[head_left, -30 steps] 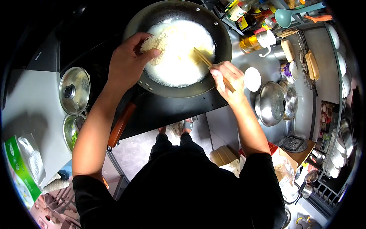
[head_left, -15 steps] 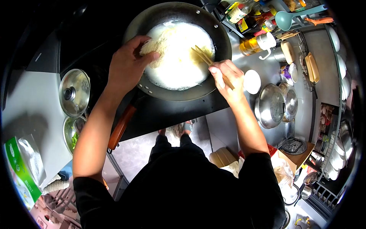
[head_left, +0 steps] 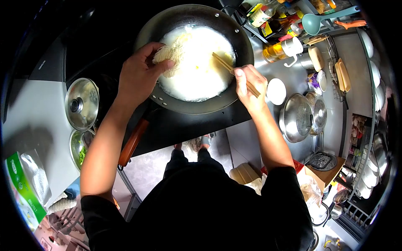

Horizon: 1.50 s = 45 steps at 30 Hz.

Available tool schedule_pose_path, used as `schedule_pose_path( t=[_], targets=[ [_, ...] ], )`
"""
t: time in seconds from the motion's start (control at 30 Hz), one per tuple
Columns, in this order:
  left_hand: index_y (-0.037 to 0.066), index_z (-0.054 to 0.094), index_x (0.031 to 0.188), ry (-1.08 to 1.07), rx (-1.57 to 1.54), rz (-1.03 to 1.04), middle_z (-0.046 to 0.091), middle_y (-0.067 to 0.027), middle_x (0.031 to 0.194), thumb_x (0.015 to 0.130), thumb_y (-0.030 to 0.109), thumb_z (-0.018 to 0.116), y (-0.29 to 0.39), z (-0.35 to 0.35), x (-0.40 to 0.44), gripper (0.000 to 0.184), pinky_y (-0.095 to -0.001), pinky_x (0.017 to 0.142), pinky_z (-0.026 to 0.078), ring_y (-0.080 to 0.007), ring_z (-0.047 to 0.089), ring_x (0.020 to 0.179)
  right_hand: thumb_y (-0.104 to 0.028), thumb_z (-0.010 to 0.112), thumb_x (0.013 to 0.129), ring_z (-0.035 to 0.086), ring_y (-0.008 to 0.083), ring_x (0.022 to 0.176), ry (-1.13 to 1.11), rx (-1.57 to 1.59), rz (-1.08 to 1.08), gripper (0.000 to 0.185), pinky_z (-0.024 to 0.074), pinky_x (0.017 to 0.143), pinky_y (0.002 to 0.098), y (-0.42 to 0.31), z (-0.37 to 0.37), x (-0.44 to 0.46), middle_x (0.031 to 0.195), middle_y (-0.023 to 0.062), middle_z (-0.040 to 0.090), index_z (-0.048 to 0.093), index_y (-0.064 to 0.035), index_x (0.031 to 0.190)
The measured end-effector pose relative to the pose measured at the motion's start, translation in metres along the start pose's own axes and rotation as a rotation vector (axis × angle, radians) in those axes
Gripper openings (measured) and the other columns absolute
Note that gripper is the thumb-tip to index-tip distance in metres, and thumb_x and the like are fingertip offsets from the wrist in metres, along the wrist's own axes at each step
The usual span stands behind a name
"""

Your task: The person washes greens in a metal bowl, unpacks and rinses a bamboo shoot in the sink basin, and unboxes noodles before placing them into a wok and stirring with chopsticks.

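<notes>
A dark wok (head_left: 192, 108) with a wooden handle (head_left: 133, 142) sits on the black stove. Bright, whitish liquid (head_left: 197, 79) fills its middle, with some yellowish patches in it. My left hand (head_left: 141, 75) grips a pale cake of dried noodles (head_left: 168, 58) between thumb and fingers, over the wok's left side. In my right hand (head_left: 250, 85) is a pair of wooden chopsticks (head_left: 224, 63), at the wok's right rim. Their tips point into the wok over the liquid; glare hides whether they dip in.
To the left are a glass lid (head_left: 82, 104), a bowl with greens (head_left: 80, 151) and a green package (head_left: 23, 184). On the right counter stand a white bowl (head_left: 276, 91), a large steel lid (head_left: 295, 118) and an oil jug (head_left: 278, 50). Bottles (head_left: 260, 16) crowd the back right.
Both hands keep nearly the same places and grips. The chopstick tips have shifted slightly, and the whole view has moved a little.
</notes>
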<state>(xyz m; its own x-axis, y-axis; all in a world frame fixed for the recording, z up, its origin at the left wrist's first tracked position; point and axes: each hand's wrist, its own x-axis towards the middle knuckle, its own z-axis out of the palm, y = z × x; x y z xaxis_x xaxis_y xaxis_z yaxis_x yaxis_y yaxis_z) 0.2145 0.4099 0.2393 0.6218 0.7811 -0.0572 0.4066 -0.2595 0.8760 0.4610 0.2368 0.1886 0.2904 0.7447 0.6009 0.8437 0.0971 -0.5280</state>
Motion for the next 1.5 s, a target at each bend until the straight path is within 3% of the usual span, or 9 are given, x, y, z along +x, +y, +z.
schedule_pose_path(
  t=[0.37, 0.6, 1.0, 1.1, 1.2, 1.5],
  targets=[
    [0.003, 0.063, 0.123, 0.008, 0.035, 0.042, 0.073, -0.0089, 0.104, 0.09, 0.026, 0.076, 0.0, -0.002, -0.002, 0.043, -0.0283, 0.087, 0.054, -0.015, 0.069, 0.096, -0.005, 0.067, 0.091, 0.059, 0.0263, 0.057, 0.075, 0.003, -0.087, 0.016, 0.0469, 0.054, 0.0343, -0.005, -0.017, 0.003, 0.067, 0.0113, 0.061, 0.067, 0.0002, 0.076],
    [0.003, 0.063, 0.123, 0.004, 0.039, 0.055, 0.073, -0.0092, 0.104, 0.089, 0.028, 0.076, -0.003, -0.002, -0.002, 0.044, -0.0285, 0.086, 0.054, -0.0148, 0.069, 0.095, -0.01, 0.079, 0.082, 0.065, 0.0216, 0.062, -0.04, 0.009, -0.154, 0.014, 0.052, 0.056, 0.0318, -0.013, -0.018, 0.003, 0.072, 0.0083, 0.066, 0.069, -0.0018, 0.077],
    [0.003, 0.063, 0.124, 0.005, 0.018, 0.033, 0.072, -0.0087, 0.104, 0.089, 0.025, 0.076, -0.003, -0.002, -0.002, 0.043, -0.0284, 0.087, 0.054, -0.015, 0.069, 0.096, -0.008, 0.077, 0.083, 0.058, 0.0237, 0.056, -0.06, 0.022, -0.123, 0.017, 0.0473, 0.052, 0.0347, -0.008, -0.001, 0.008, 0.066, 0.0087, 0.059, 0.065, -0.0016, 0.074],
    [0.003, 0.062, 0.124, -0.005, 0.013, 0.027, 0.072, -0.0089, 0.104, 0.089, 0.025, 0.077, -0.003, -0.004, -0.001, 0.044, -0.0289, 0.087, 0.054, -0.0153, 0.069, 0.096, -0.008, 0.069, 0.092, 0.062, 0.0237, 0.06, -0.124, -0.022, -0.092, 0.016, 0.0489, 0.056, 0.0326, -0.005, -0.002, 0.007, 0.068, 0.0096, 0.063, 0.068, 0.0012, 0.079],
    [0.003, 0.062, 0.124, -0.01, -0.013, 0.012, 0.072, -0.0091, 0.105, 0.089, 0.026, 0.077, -0.003, -0.004, -0.001, 0.044, -0.0294, 0.088, 0.053, -0.0157, 0.069, 0.097, -0.008, 0.074, 0.086, 0.057, 0.0258, 0.055, -0.065, -0.001, -0.099, 0.02, 0.0458, 0.052, 0.0353, -0.004, 0.001, 0.009, 0.063, 0.0103, 0.056, 0.063, -0.0004, 0.071],
    [0.003, 0.063, 0.124, 0.011, 0.08, -0.013, 0.072, -0.0103, 0.107, 0.089, 0.026, 0.076, 0.005, -0.007, -0.003, 0.043, -0.0297, 0.088, 0.053, -0.0163, 0.068, 0.097, -0.005, 0.065, 0.092, 0.056, 0.0276, 0.054, 0.106, 0.004, -0.067, 0.022, 0.0444, 0.052, 0.0361, -0.007, -0.018, 0.006, 0.062, 0.0124, 0.056, 0.062, 0.0012, 0.071]
  ],
)
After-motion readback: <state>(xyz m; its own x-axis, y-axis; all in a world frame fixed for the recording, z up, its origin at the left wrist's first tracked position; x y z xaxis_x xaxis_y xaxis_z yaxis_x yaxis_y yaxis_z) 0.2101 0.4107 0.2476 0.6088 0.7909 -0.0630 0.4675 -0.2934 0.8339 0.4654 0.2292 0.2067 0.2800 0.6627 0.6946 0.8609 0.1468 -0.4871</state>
